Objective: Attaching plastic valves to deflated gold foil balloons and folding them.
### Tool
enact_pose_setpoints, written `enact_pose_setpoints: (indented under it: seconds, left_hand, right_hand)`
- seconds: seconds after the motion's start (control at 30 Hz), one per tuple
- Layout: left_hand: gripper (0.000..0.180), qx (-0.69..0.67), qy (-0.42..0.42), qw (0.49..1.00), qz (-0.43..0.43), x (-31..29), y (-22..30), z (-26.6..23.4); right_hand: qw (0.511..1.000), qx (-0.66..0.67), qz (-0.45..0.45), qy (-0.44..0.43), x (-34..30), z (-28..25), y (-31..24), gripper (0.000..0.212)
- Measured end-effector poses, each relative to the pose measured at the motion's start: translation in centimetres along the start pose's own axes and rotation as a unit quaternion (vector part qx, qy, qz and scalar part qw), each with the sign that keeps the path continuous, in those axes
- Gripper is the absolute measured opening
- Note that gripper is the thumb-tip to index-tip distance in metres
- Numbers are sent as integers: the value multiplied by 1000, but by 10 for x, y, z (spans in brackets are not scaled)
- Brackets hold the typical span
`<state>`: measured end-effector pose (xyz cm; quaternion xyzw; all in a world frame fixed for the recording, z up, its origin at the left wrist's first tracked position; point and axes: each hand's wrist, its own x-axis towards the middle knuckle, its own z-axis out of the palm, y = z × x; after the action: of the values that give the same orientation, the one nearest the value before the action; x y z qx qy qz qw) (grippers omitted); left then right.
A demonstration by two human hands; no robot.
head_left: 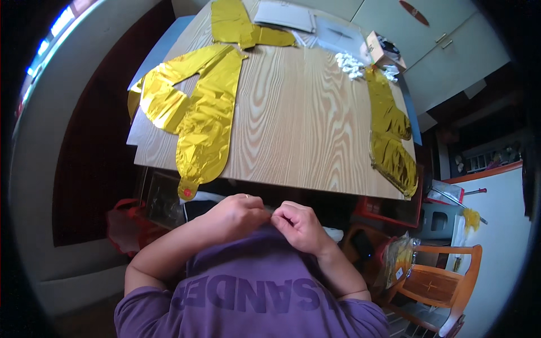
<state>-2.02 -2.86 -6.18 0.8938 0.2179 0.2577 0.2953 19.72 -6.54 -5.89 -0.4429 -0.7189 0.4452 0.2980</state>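
My left hand point(241, 214) and my right hand point(301, 226) meet in front of my purple shirt, just short of the table's near edge. Both are closed, with fingertips pinched together; whatever small thing they may hold cannot be made out. Nearest to them, a flat gold foil balloon point(208, 112) lies on the left of the wooden table point(293, 124), its tab with a red spot hanging over the near edge. Another gold foil balloon point(231, 22) lies at the far left. Along the right edge rests a third gold foil balloon point(389, 135), partly folded.
Far right on the table are a pile of small white pieces point(350, 66) and an open box point(386, 52). A white flat stack point(284, 16) lies at the back. To my right stands a wooden chair point(437, 284), a clear bag point(399, 259) beside it.
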Motion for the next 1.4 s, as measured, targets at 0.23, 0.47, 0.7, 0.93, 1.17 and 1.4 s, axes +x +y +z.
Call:
enact_pose_setpoints:
  seconds: [0.23, 0.47, 0.7, 0.93, 1.17, 1.4]
  left_hand:
    - [21, 106, 19, 989, 104, 40, 43, -64]
    - [6, -257, -64, 941, -213, 19, 43, -74]
    - [9, -306, 347, 883, -75, 37, 29, -41]
    - [16, -199, 68, 969, 131, 22, 51, -36]
    - [21, 67, 139, 979, 132, 15, 16, -32]
    - [24, 144, 226, 959, 89, 27, 8, -54]
  right_hand:
    - [882, 461, 29, -94, 2, 27, -2, 43]
    - [990, 88, -102, 42, 17, -20, -31, 23]
    - [943, -131, -304, -26, 3, 8, -44, 1]
    - [979, -89, -149, 109, 24, -50, -52, 6]
    - [958, 45, -282, -20, 15, -43, -88, 6]
    - [963, 5, -263, -61, 10, -31, -84, 2]
